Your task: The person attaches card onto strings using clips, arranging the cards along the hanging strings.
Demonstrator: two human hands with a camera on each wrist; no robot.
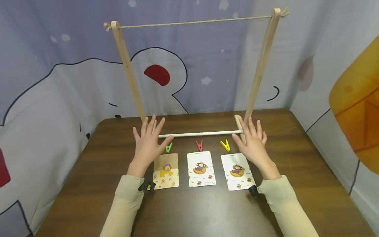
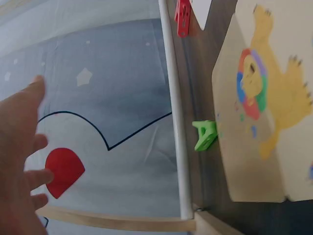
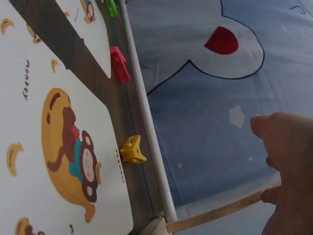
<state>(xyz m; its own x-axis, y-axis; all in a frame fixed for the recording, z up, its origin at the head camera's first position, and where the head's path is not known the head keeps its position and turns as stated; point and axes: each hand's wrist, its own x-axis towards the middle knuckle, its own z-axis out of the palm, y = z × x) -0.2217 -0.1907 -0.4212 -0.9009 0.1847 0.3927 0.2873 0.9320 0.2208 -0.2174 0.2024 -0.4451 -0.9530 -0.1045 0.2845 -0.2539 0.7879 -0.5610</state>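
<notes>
My left hand [image 1: 147,146] is held above the table near the foot of the left post [image 1: 129,70], fingers spread and nothing in it. Opposite it, my right hand [image 1: 254,146] is likewise spread and holds nothing, close to the right post [image 1: 262,65]. Between the hands runs a white rod [image 1: 204,134] low across the wooden stand. Three clothespins lie in a row before it: green [image 2: 205,135], red [image 3: 119,64] and yellow [image 3: 133,150]. Below them lie a tan lion card [image 1: 166,179], a middle white monkey card [image 1: 204,179] and a right white monkey card [image 1: 229,179].
A twine rope [image 1: 195,22] is strung between the tops of the posts, knotted at both ends. The brown wooden table [image 1: 204,214] extends toward me in front of the cards. A printed curtain [image 1: 213,65] hangs behind and along the sides.
</notes>
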